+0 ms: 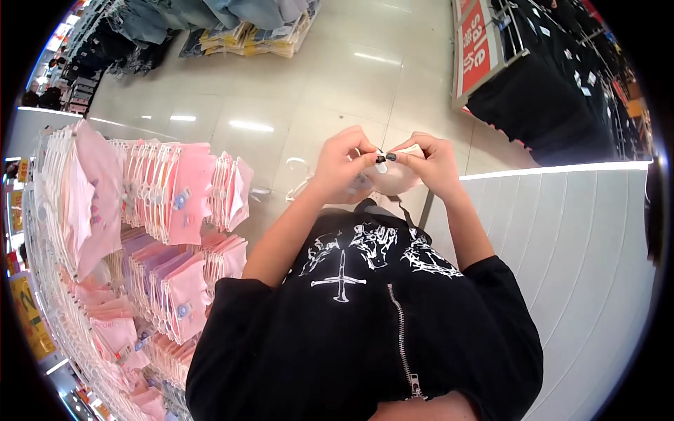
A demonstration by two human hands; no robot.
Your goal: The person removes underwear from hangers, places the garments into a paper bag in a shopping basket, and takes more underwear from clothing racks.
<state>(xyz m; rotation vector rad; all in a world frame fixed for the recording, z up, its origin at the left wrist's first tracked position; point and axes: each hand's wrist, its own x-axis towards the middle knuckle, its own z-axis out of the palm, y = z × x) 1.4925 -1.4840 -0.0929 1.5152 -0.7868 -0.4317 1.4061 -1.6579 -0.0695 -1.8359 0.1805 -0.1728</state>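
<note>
My left hand (349,160) and my right hand (427,165) meet in front of my chest, their fingertips almost touching. Both are closed in a pinch on the top edge of a pale, partly see-through item (394,179), which hangs between them over the floor. Dark nails show on both thumbs. A clear hanger (298,188) with a curved hook is seen just left of my left hand. Exactly what the pale item is cannot be made out.
Racks of pink clothing (189,193) on hangers stand at the left. Folded stacks (263,41) lie at the top. At the upper right is a rack of black clothing (540,98) with a red sale sign (474,49). A grey slatted panel (554,245) stands at the right.
</note>
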